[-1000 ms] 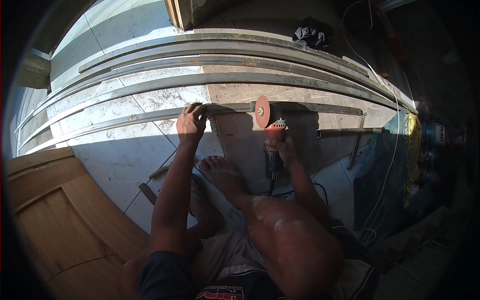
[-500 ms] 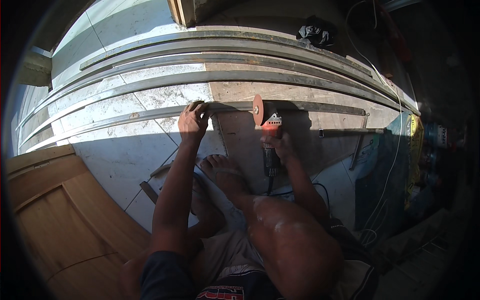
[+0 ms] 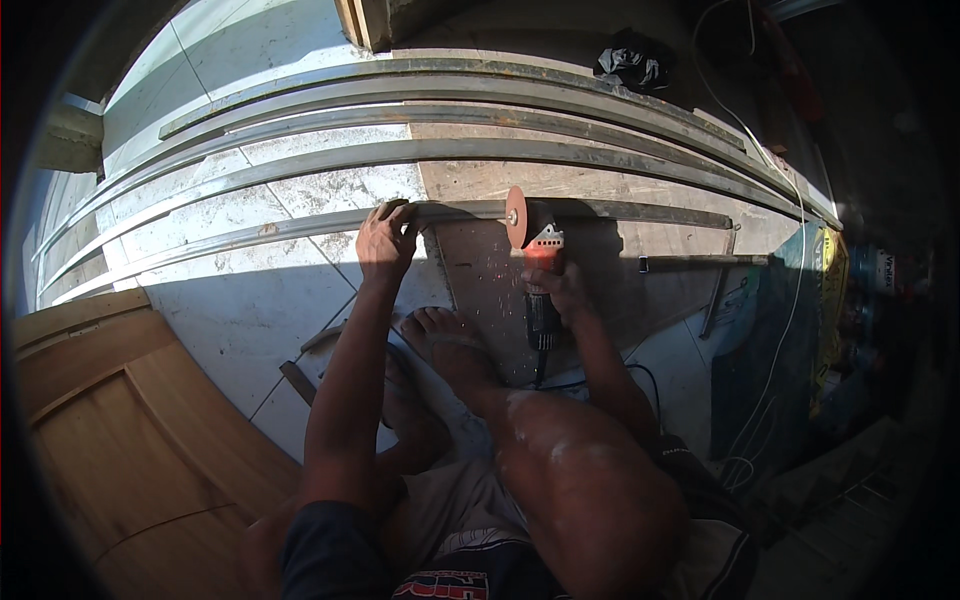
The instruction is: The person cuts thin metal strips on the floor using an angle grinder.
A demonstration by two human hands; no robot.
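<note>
My right hand (image 3: pixel 562 292) is wrapped round a red and black angle grinder (image 3: pixel 543 259). Its reddish cutting disc (image 3: pixel 516 218) stands on edge against the nearest long metal bar (image 3: pixel 460 211). Small bright sparks fall below the disc toward my foot. Left of the disc, my left hand (image 3: pixel 386 243) grips the same bar, fingers curled over its top. The bar lies crosswise on the floor, its right end past the grinder. Where exactly the disc meets the metal is partly hidden by the disc.
Several more long metal bars (image 3: pixel 440 151) lie beyond, roughly parallel. A wooden panel door (image 3: pixel 130 430) is at lower left. My bare foot (image 3: pixel 447 345) rests close behind the bar. A dark cord (image 3: pixel 640 372) trails near my right arm. A black plastic bag (image 3: pixel 632 62) sits at the back.
Sparks now fall beneath the disc where none showed before. The grinder has shifted very slightly; both hands keep their places on the bar and the tool.
</note>
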